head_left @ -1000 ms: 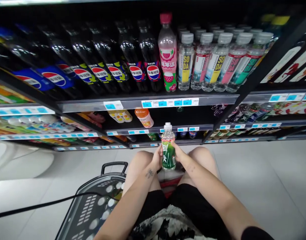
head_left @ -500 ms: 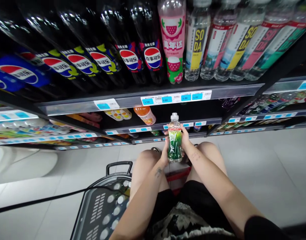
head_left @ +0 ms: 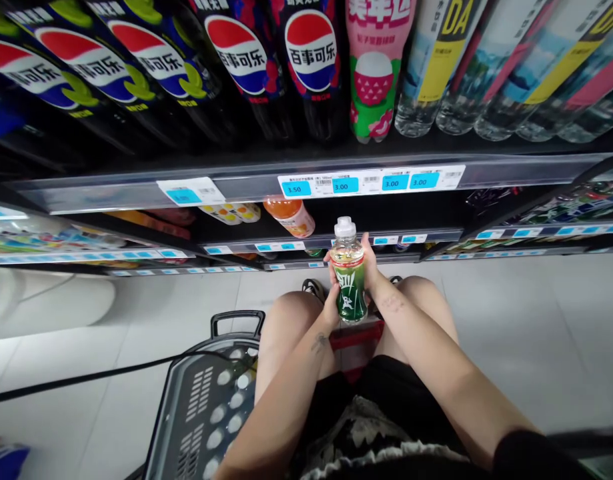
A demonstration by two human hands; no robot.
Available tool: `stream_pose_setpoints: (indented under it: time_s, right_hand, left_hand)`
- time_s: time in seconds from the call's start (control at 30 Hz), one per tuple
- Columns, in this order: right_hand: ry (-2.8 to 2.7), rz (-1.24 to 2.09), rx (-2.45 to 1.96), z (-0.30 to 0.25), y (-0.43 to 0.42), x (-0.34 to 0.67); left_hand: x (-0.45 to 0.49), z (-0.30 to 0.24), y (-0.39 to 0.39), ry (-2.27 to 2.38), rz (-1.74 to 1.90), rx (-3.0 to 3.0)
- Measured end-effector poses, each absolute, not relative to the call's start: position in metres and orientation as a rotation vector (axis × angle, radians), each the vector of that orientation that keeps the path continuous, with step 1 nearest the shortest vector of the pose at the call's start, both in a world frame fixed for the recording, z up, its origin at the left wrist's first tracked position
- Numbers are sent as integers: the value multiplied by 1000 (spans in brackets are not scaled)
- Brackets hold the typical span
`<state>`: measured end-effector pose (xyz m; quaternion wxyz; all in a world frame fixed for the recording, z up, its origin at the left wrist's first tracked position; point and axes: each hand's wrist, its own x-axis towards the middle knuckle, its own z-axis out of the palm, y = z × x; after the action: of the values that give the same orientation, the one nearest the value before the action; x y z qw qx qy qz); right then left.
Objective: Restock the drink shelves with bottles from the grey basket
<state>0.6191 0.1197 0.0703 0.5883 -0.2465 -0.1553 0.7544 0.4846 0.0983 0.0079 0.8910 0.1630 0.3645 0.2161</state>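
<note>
A small drink bottle [head_left: 351,288] with a green label and white cap is held nearly upright between my two hands, above my knees. My left hand [head_left: 331,300] grips its left side, fingers partly behind the bottle. On the other side my right hand [head_left: 370,267] is closed around it, with most of its fingers hidden behind. Just beyond the bottle is the lower shelf, where an orange drink bottle [head_left: 292,219] stands to the left.
Dark cola bottles [head_left: 311,60], a pink bottle [head_left: 375,80] and clear soda bottles [head_left: 421,87] fill the upper shelf, above a price rail [head_left: 246,183]. A grey basket [head_left: 186,400] holding several capped bottles stands at my left, with a black strap [head_left: 86,380] leading to it.
My view has shifted closer to the shelf, so the upper bottles look larger. The bottle stays in both hands, its top tipped slightly more towards me.
</note>
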Motion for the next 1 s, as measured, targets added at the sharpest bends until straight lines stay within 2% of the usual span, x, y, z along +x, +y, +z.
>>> stream_pose_setpoints:
  time_s: [0.33,0.63,0.83,1.0]
  right_hand:
    - [-426,1810,-494,63,127,624]
    - [-363,1949,-414,38,118,617]
    - [-67,1582,-756,43,135,631]
    - [-135,1674,-816,61,129,638]
  left_hand:
    - [489,4,97,777,539,376]
    - [484,16,90,726,341,488]
    - [496,21,91,921,429,918]
    - [499,13,94,1131,526,1316]
